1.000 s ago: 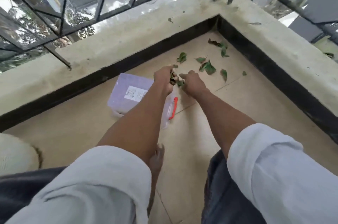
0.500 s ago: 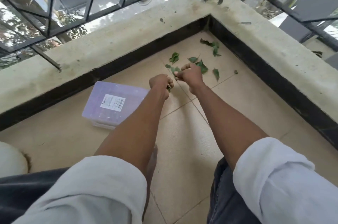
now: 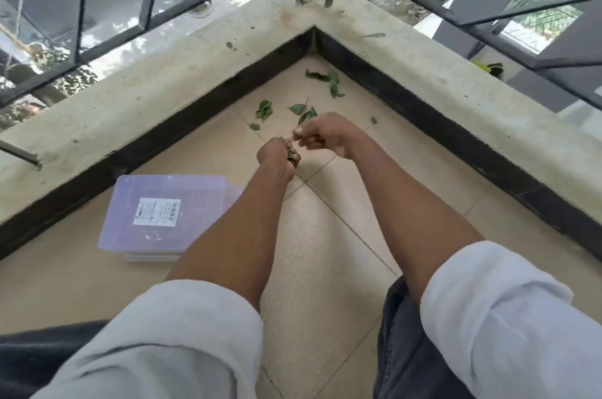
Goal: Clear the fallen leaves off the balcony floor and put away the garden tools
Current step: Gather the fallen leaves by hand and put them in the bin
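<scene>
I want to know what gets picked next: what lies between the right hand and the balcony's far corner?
Head view: loose green leaves on beige floor tiles, beyond the right hand.

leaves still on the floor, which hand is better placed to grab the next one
Probably the right hand: it sits beside the loose leaves in the corner, while the left hand already grips a bunch of picked leaves.

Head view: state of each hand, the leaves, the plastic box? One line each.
left hand: fist closed round a bunch of green leaves.
right hand: fingers curled beside the left hand; whether it holds a leaf cannot be told.
loose leaves: lying scattered on the tiled floor near the corner, not picked up.
plastic box: on the floor by the wall, lid on.
</scene>
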